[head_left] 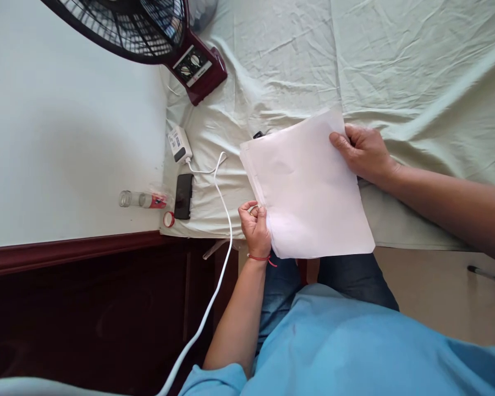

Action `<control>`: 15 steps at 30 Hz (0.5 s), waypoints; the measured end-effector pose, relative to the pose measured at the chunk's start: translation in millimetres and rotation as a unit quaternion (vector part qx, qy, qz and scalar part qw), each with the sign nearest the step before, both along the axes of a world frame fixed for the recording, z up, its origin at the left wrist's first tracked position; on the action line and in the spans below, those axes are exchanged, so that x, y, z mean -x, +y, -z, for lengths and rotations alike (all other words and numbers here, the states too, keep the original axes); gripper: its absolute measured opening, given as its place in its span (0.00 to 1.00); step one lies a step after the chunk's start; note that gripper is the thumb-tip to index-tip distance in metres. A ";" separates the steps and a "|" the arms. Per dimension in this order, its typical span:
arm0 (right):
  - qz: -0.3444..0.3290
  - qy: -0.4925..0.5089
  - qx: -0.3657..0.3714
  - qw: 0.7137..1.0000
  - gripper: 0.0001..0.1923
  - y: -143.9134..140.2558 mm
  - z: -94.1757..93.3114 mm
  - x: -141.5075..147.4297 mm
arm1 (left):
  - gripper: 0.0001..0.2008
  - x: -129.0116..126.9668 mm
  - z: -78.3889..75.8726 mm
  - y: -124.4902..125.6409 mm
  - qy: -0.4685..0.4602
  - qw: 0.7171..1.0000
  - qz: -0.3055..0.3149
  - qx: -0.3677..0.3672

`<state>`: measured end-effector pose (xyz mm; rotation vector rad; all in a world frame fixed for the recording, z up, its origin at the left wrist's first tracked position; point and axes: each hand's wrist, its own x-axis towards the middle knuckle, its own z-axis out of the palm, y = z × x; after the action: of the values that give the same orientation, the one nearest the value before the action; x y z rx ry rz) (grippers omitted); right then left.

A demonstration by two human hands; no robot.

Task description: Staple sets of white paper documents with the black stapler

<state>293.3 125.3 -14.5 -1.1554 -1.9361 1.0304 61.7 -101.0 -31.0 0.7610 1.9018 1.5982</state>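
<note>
A stack of white paper sheets is held up over the front edge of the cloth-covered table, its layered edges showing at the left side. My left hand, with a ring and a red string bracelet, pinches the stack's left edge near its lower corner. At the upper right side, my right hand grips the sheets with the thumb on top; its other fingers are partly hidden behind the paper. A small black object peeks out just past the stack's upper left edge and is mostly covered.
A dark red fan stands at the upper left. Along the left edge lie a white adapter box with a white cable, a black phone, a glass bottle and a red cap. The pale green tablecloth is wrinkled.
</note>
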 end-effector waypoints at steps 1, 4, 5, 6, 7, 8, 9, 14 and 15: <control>0.002 0.002 -0.004 1.000 0.34 0.5 1.6 0.2 | 0.26 -0.2 0.3 -0.1 -0.002 1.000 0.003 0.001; 0.020 0.008 -0.007 1.000 0.35 2.4 5.9 0.9 | 0.27 -1.0 0.3 -0.2 0.000 1.000 0.013 0.013; 0.028 0.010 -0.008 1.000 0.36 3.1 7.0 1.2 | 0.27 -1.5 0.0 -0.1 0.000 1.000 0.017 0.019; 0.034 0.013 -0.009 0.999 0.36 3.7 7.8 1.5 | 0.28 -2.1 -0.5 0.1 -0.001 0.999 0.022 0.025; 0.041 0.015 -0.011 0.999 0.36 4.2 8.3 1.9 | 0.29 -2.9 -1.1 0.4 -0.001 0.999 0.027 0.031; 0.046 0.015 -0.014 0.999 0.37 4.7 8.5 2.3 | 0.30 -3.7 -1.7 0.7 0.001 0.999 0.031 0.034; 0.052 0.014 -0.017 0.998 0.36 4.9 8.6 2.7 | 0.31 -4.7 -2.4 0.9 0.005 0.999 0.035 0.037; 0.078 0.004 -0.011 0.997 0.31 3.2 8.1 3.9 | 0.34 -8.4 -4.7 1.1 0.029 0.997 0.052 0.042; 0.079 0.006 -0.006 0.997 0.31 2.6 8.1 4.1 | 0.34 -8.6 -4.9 0.9 0.030 0.997 0.056 0.042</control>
<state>289.2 127.9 -22.6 -1.2704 -1.8070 0.9368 70.3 -100.1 -26.1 0.8730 1.9196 1.4329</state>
